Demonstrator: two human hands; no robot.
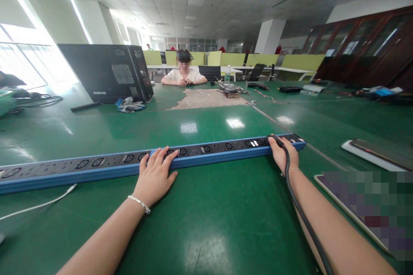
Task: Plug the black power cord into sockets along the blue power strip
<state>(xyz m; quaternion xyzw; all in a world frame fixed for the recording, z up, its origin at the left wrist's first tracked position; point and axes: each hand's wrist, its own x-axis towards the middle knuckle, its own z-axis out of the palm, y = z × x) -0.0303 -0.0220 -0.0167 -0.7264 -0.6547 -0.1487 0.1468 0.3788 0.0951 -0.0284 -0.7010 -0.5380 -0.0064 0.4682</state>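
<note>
A long blue power strip with a black socket face lies across the green table. My left hand rests on its middle with fingers spread over the sockets. Near the strip's right end, my right hand is closed around the plug of a black power cord. That plug is at the socket face, mostly covered by my fingers; I cannot tell how deep it sits. The cord runs back along my right forearm.
A black computer case stands at the back left beside gloves. A white cable lies at the left. A tablet-like slab lies at the right. Across the table sits a person, near a bottle and electronic parts.
</note>
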